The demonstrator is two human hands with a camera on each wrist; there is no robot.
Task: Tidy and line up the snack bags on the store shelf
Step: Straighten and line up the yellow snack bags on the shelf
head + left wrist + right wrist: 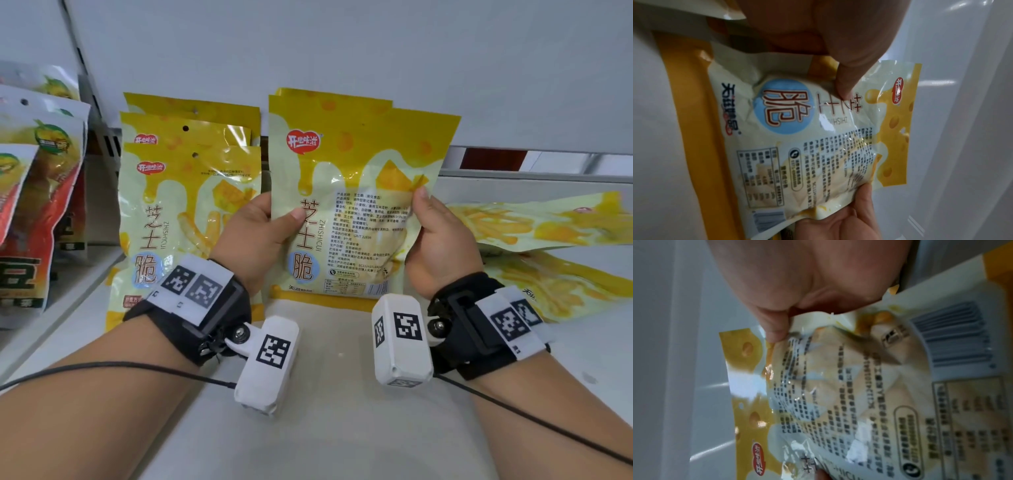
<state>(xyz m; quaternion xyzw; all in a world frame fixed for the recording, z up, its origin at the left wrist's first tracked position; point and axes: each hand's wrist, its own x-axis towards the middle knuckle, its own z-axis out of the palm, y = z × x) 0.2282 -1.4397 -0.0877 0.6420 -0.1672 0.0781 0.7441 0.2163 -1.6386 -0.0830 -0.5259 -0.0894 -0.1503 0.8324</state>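
Observation:
I hold a yellow cheese-snack bag (356, 192) upright at mid shelf, its printed back facing me. My left hand (263, 228) pinches its left edge, thumb across the front. My right hand (433, 236) pinches its right edge. A second yellow bag stands close behind it, its top edge showing. The left wrist view shows the bag (818, 138) with my left thumb (846, 81) pressed on it. In the right wrist view my right thumb (777, 327) presses the same bag (859, 394). A row of matching bags (185, 205) stands to the left.
Two more yellow bags (548, 222) lie flat on the shelf at the right. Orange-red snack bags (37, 205) stand on the neighbouring shelf section at the far left. The white shelf board (325, 394) stretches toward me, and the white back panel (342, 51) rises behind the bags.

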